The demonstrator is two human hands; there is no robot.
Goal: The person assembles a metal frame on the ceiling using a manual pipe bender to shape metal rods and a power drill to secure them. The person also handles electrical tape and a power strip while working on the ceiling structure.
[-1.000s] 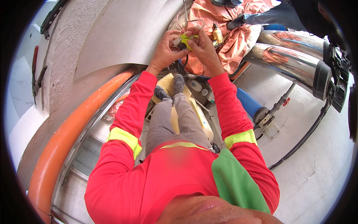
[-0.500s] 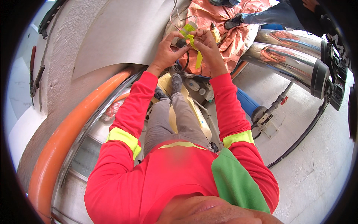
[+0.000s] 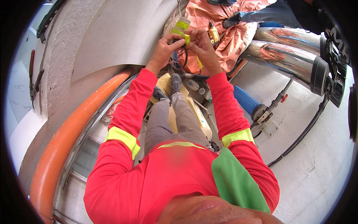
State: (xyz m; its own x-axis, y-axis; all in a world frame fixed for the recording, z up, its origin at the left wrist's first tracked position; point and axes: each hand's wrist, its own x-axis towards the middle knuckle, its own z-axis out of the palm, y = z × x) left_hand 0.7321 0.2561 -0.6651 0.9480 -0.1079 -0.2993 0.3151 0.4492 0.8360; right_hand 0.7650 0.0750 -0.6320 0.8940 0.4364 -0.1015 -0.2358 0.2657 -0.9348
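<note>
Both my hands are raised at arm's length near the top centre. My left hand [image 3: 164, 50] is closed, thumb and fingers pinching a bright yellow-green strip [image 3: 182, 27] at a black cable [image 3: 186, 59]. The cable loops down below my fingers. My right hand [image 3: 206, 48] pinches the same strip close to the left fingertips. A loose yellow end of it hangs below the right hand, partly hidden by the fingers. A grey band shows at the strip's upper end.
Beyond my hands lies a crumpled orange tarp [image 3: 233, 41] with a yellow and black tool [image 3: 213, 33], drill-like in shape. A person's jeans leg [image 3: 270, 18] is at top right. Shiny cylinders [image 3: 283, 59] and a blue cylinder [image 3: 246, 101] stand right; an orange pipe [image 3: 74, 127] curves left.
My hands have come closer together and shifted slightly left. The yellow-green strip now sits nearer the left fingers, and less of its loose end shows below the right hand.
</note>
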